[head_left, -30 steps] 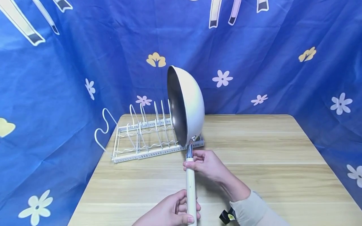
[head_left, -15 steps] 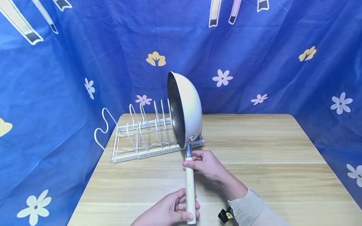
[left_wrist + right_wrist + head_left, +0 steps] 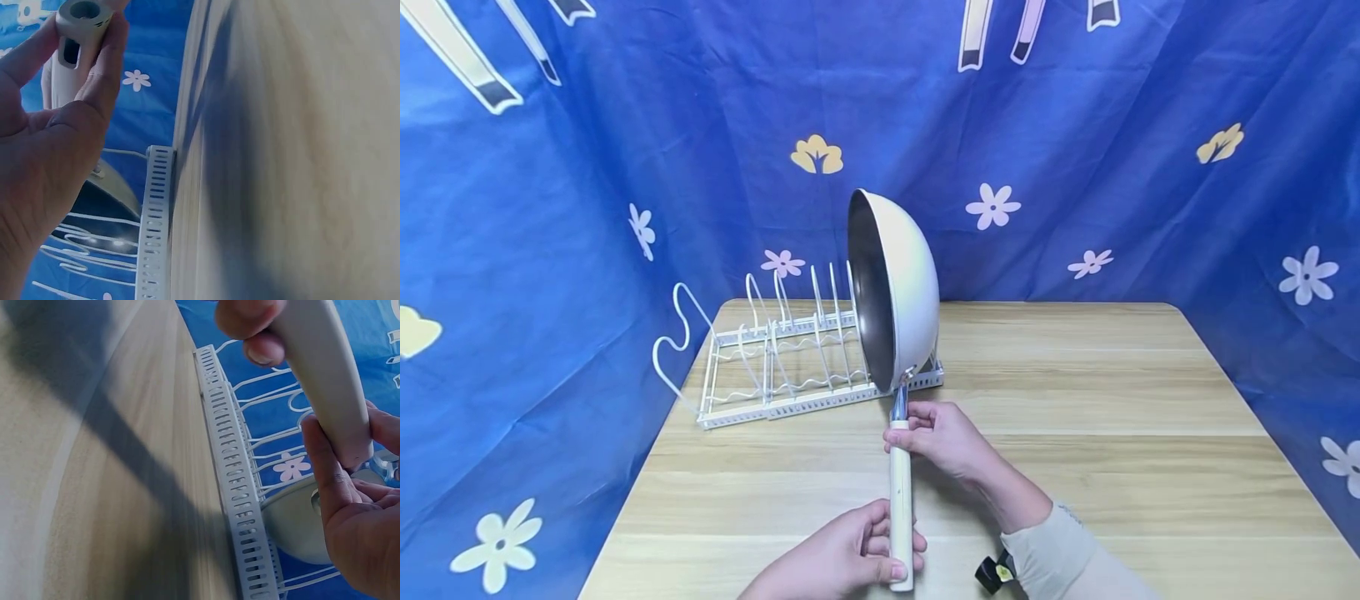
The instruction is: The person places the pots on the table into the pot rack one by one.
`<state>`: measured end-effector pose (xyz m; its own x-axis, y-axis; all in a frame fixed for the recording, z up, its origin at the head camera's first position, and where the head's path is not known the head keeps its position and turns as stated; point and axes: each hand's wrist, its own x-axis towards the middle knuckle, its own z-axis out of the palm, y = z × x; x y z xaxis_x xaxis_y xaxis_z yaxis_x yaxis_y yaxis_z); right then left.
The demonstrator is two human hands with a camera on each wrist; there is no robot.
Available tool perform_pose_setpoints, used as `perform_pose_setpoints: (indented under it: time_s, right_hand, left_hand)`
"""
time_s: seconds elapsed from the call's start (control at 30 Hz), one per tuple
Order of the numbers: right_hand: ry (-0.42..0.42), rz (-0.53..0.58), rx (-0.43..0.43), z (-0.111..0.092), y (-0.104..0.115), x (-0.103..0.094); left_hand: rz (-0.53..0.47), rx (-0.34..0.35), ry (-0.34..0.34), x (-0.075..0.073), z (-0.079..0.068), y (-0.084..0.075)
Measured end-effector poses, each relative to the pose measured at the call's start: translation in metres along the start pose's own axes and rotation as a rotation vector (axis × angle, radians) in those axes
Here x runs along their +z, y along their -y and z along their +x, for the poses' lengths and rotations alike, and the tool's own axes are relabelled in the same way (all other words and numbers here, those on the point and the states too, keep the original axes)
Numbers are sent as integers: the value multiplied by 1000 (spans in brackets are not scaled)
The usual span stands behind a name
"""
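A wok [image 3: 912,283], white outside and dark inside, stands on its side at the right end of a white wire rack [image 3: 820,402], its opening facing left. Its long pale handle [image 3: 900,500] points toward me. Near the handle's end, my left hand [image 3: 838,554] grips it with thumb and fingers. My right hand [image 3: 951,437] pinches the same handle just below the metal neck. In the left wrist view, the handle's hollow end [image 3: 85,50] shows between the left fingers. The right wrist view has the wok's bowl [image 3: 290,522] between the rack's wires, behind the slotted rail [image 3: 228,450].
Wire dividers [image 3: 820,354] stand upright along the rack left of the wok, and a curved wire end [image 3: 672,342] leans out at its left. A wooden table [image 3: 1075,400] lies beneath. Blue patterned cloth [image 3: 700,167] hangs at the back and both sides.
The wok has come down slightly over the rack's right end, and its handle's end has shifted a little left. Both hands keep their hold and move with it.
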<state>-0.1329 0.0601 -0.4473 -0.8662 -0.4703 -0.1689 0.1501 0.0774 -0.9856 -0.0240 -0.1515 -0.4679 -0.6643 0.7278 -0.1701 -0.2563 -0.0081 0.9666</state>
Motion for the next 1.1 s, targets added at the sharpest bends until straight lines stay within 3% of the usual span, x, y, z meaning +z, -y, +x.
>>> perform_pose_setpoints:
  time_s: [0.2, 0.47, 0.77, 1.1]
  right_hand:
    - [35, -7, -13, 0, -6, 1]
    - [138, 28, -32, -2, -10, -2]
    - [121, 29, -1, 0, -16, 1]
    - [84, 44, 8, 4, -23, 3]
  left_hand:
    - [86, -27, -50, -4, 0, 2]
    - [208, -92, -168, -9, 0, 1]
    - [425, -134, -255, -5, 2, -4]
    - [563, -155, -320, -3, 5, 0]
